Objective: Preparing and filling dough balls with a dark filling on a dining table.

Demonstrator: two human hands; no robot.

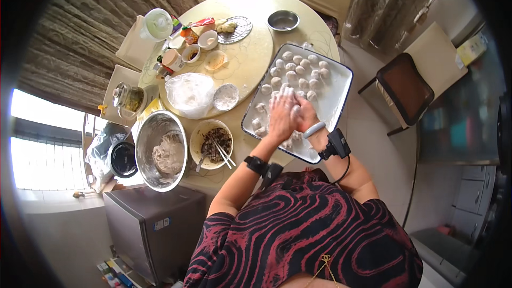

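Over a white enamel tray [334, 104] with a dark rim, my two flour-dusted hands are pressed together. My left hand [282, 113] lies with its back up and its fingers angled against my right hand [306, 115], which bears a pale bangle at the wrist. Whether a piece of dough is between the palms cannot be told, since the fingers hide it. Many small floured dough balls [303, 83] rest on the tray around and beyond the hands. Left of the tray stands a bowl of dark filling [216, 144] with chopsticks [222, 151] and a spoon in it.
A large metal basin [140, 150] of soft dough stands at the table's left edge. Beyond it are a plastic bag of white powder [189, 93], a small bowl of flour [226, 97], seasoning containers and small bowls. An empty-looking metal bowl [283, 21] is at the far side.
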